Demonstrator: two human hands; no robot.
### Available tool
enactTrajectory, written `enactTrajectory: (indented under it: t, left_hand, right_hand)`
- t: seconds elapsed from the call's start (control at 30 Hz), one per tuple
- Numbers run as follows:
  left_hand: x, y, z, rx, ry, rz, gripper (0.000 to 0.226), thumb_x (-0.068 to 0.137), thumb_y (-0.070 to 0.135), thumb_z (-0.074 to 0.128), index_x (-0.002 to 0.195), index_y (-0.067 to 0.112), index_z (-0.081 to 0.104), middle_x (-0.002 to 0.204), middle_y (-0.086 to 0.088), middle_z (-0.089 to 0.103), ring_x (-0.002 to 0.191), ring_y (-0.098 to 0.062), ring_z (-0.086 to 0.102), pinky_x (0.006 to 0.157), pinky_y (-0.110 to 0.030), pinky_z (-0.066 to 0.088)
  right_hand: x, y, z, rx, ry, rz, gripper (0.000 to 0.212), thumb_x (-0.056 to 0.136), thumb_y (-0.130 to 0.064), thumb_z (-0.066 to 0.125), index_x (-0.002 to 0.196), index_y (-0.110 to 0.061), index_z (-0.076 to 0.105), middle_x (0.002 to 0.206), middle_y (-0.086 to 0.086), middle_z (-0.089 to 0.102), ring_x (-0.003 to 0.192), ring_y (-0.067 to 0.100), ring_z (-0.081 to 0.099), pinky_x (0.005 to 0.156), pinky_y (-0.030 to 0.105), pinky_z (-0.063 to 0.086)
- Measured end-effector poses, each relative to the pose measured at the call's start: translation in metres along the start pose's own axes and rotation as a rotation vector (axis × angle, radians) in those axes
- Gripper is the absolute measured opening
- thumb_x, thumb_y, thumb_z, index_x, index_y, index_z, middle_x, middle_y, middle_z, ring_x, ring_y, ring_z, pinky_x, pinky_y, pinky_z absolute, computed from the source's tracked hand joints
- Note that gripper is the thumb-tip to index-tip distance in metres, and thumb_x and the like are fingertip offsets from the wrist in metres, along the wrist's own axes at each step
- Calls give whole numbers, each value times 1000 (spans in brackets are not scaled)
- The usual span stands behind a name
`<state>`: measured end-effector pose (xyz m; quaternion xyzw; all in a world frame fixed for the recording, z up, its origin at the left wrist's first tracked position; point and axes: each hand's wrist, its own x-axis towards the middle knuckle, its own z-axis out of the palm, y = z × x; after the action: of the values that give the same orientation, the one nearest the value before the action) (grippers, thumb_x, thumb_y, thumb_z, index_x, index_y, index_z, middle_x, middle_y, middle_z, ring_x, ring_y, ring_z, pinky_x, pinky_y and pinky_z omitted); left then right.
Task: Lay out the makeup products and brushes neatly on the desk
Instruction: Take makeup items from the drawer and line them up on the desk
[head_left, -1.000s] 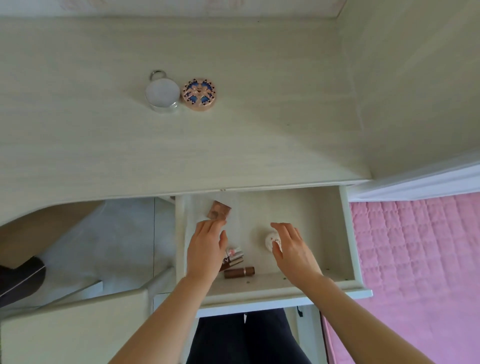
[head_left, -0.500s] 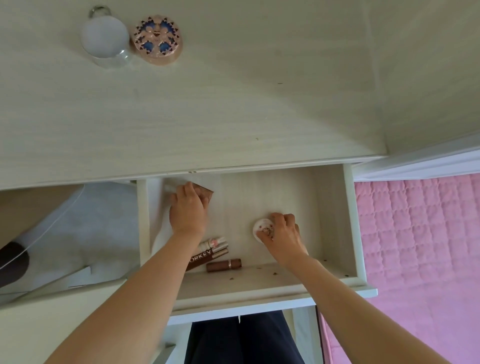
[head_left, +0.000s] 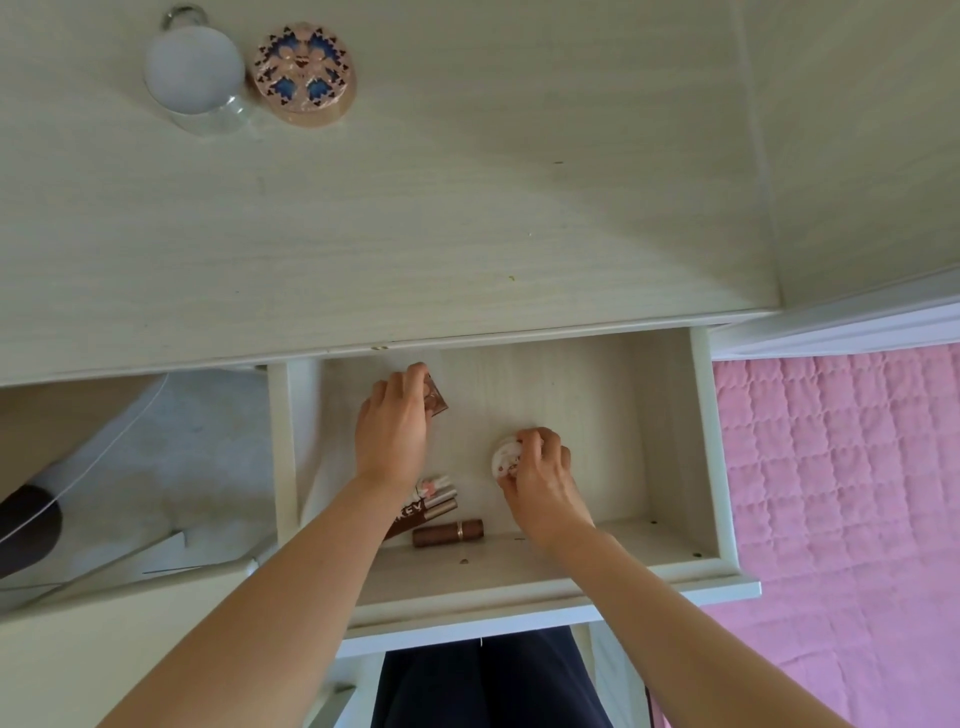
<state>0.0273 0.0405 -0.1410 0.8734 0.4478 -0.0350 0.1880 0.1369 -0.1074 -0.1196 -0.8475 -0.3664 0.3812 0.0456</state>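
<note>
Both hands are inside the open drawer (head_left: 704, 447) under the pale desk (head_left: 467, 234). My left hand (head_left: 392, 431) grips a small brown square compact (head_left: 437, 402) near the drawer's back left. Curled around a small round white compact (head_left: 505, 457), my right hand (head_left: 540, 478) holds it at the drawer's middle. Several slim tubes (head_left: 436, 496) and a brown lipstick (head_left: 448, 532) lie near the drawer's front, partly hidden by my left forearm. On the desk's far left stand a round patterned pink-and-blue compact (head_left: 305, 73) and a clear jar with a white lid (head_left: 195, 73).
A wall panel (head_left: 857, 130) closes the desk's right side. A pink quilted bed cover (head_left: 841, 519) lies to the right of the drawer. Left of the drawer is the knee space with a grey floor (head_left: 171, 457) and a dark object (head_left: 26, 525).
The view shifted down toward the drawer. My left hand reached back and closed on the brown square compact; my right hand closed around the round white compact.
</note>
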Motion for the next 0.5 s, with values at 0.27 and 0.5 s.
enactTrajectory:
  t: [0.27, 0.5]
  left_hand:
    - [-17, 5, -12, -254, -16, -63, 45, 86, 8, 64, 128, 13, 51, 116, -7, 58, 106, -26, 55, 70, -39, 53]
    - [-36, 23, -47, -634, 66, -75, 42, 84, 2, 66, 123, 17, 58, 104, 0, 54, 91, -11, 55, 82, -24, 49]
  right_hand:
    - [-8, -17, 5, 207, -4, 43, 53, 90, 2, 50, 135, -17, 30, 129, 14, 30, 113, 32, 41, 94, 37, 44]
    - [-29, -29, -30, 515, 81, 165, 37, 92, -15, 53, 123, -29, 41, 118, 1, 33, 92, 18, 53, 78, 25, 46]
